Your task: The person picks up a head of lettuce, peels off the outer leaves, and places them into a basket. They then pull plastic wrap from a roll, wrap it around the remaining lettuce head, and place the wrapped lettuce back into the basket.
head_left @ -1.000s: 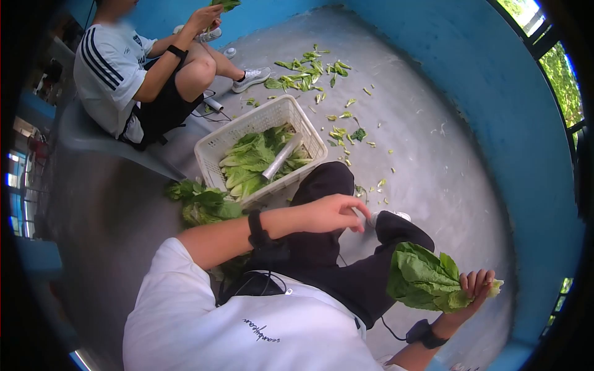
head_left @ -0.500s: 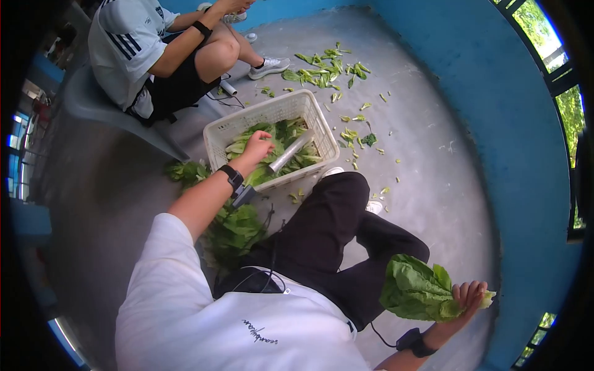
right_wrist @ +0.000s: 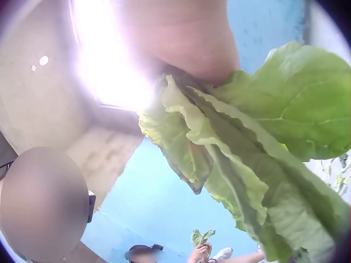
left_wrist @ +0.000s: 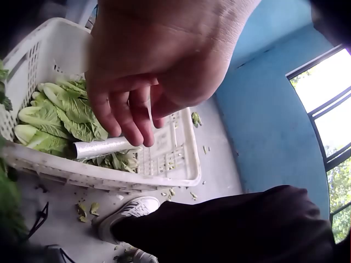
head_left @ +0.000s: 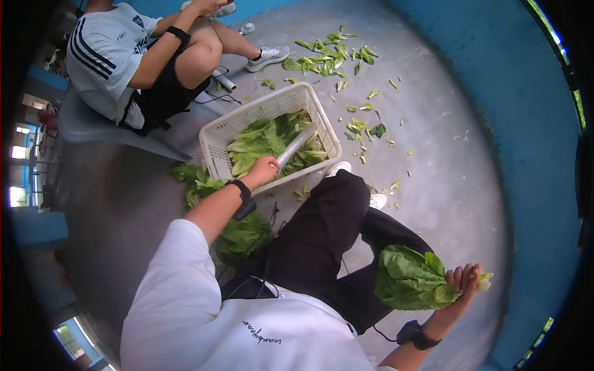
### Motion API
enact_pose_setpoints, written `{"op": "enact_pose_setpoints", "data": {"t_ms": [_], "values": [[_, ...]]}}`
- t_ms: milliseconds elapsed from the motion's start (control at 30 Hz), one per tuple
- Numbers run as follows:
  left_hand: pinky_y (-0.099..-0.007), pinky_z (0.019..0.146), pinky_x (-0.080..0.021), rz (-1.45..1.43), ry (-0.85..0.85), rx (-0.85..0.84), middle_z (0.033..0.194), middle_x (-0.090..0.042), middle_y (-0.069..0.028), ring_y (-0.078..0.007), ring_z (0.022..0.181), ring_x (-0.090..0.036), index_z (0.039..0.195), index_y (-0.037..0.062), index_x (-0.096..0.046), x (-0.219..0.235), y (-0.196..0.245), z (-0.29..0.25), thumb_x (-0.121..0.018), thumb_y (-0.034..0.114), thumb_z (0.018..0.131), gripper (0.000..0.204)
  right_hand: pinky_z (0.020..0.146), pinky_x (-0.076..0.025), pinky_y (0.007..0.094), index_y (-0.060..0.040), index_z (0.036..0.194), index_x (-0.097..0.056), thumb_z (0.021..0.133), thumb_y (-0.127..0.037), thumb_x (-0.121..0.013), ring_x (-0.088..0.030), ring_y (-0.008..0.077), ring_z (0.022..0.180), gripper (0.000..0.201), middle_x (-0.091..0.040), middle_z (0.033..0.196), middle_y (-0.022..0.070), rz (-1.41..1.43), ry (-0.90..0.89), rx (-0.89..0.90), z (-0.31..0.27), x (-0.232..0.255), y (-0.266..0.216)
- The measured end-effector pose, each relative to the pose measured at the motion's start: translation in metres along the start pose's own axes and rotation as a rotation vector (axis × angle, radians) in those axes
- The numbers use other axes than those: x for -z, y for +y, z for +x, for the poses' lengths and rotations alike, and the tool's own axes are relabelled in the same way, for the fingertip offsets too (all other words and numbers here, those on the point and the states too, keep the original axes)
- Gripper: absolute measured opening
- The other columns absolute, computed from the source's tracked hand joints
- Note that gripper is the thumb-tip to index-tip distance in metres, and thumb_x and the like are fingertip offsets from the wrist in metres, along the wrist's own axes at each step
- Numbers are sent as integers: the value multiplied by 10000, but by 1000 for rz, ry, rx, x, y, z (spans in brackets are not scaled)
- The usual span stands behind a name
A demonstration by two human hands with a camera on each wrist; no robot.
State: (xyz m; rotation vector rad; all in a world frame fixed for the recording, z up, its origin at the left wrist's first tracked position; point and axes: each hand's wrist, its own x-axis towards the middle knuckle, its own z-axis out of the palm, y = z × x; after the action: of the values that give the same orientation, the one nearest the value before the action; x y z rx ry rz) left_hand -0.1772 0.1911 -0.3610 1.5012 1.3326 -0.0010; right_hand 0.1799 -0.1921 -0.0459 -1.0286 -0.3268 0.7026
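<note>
Left hand (head_left: 265, 170) out over the near rim of the white basket (head_left: 216, 143) — fingers loosely curled and pointing down, holding nothing, hanging just above the silvery roll (head_left: 296, 147) lying among the greens. From the left wrist view, fingertips (left_wrist: 130, 127) close to that roll, though touching or not — cannot tell. Basket packed with leafy greens (head_left: 257, 143), roll slanting across them toward the far right corner.

Right hand (head_left: 465, 283) held out low on the right, well apart from the basket, grip closed round the stem end of a head of lettuce (head_left: 409, 279) — broad leaves fanning back toward the dark trouser leg (head_left: 328, 229), pale cut stub poking out past the fingers. Right wrist view: leaves (right_wrist: 263, 142) bunched tight under the palm, crinkled edges spilling forward.

On the floor (head_left: 445, 161), just beside the basket's near left corner, a loose pile of greens (head_left: 204, 185); more dark leaves right against the knee. Beyond the basket's far side, scattered leaf trimmings (head_left: 328, 59) strewn across the grey concrete, thinning out toward the blue wall (head_left: 513, 93). White shoe (head_left: 337, 168) tucked just beside the basket's right edge.

Far left — a second person (head_left: 117, 55) seated on a grey chair, striped white shirt, dark shorts, hands raised near the top edge of the view.
</note>
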Motion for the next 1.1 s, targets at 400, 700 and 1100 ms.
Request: {"op": "enact_pose_setpoints", "data": {"t_ms": [400,700,1100], "values": [[-452,878,-516,821,-175,218,1075,-705,-198,-385,1023,-660,1122,73,-682,30,-30,49,-585,182,883,281,590,-319,231,-134,1003,-475,1005,-223,-631,-329,31,591,179,-368,760,-59,-13,159,-71,31,14,6],[-420,823,-521,329,80,358,1070,-687,-164,-276,969,-659,1282,75,-603,19,-112,108,-705,206,854,458,593,-375,220,-90,1077,-467,1028,-222,-568,-364,63,613,174,-404,806,-24,-146,268,-119,67,27,-8],[-458,1179,-303,498,-11,369,1628,-226,-245,-416,1494,-244,1441,158,-554,9,-101,180,-625,260,905,550,562,-285,229,-112,1014,-529,965,-178,-596,-348,61,597,106,-389,740,-47,-363,350,-260,137,-29,27]]}}
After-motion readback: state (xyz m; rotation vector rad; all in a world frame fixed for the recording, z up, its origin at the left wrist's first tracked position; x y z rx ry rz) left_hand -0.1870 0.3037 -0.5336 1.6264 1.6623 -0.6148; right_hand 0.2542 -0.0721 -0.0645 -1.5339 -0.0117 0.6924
